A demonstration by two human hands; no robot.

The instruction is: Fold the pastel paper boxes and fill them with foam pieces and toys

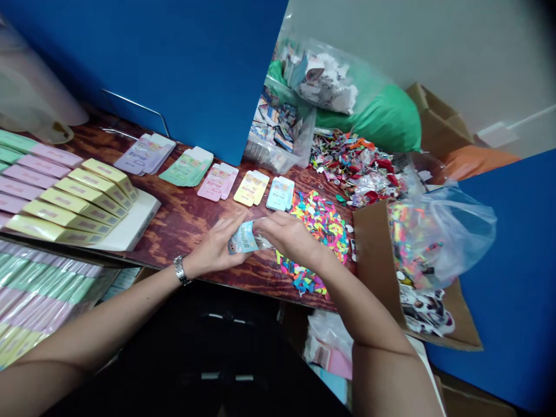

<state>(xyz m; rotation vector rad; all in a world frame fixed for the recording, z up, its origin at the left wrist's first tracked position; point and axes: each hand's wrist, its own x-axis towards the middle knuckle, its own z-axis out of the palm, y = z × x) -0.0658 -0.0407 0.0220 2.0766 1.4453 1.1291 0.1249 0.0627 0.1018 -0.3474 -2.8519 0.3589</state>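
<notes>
My left hand (217, 246), with a metal watch (181, 270) on its wrist, grips a small light blue printed box (243, 237) above the table's front part. My right hand (291, 234) is curled at the box's right end, its fingers bent together there. Something pale and glossy shows under those fingers, too small to name. Behind the hands stand flat stacks of printed cartons: purple (145, 153), green (187, 166), pink (218, 180), yellow (251, 187) and light blue (280, 193). Beside my right hand spreads a pile of small bright coloured pieces (324, 223).
Yellow boxes (82, 200) stand in rows with pink and green ones on the left. A heap of small mixed trinkets (354, 165) lies at the back right, near a clear bin (278, 133) of cards. An open cardboard box (376, 260) with plastic bags sits right. Blue panels (143, 52) border the table.
</notes>
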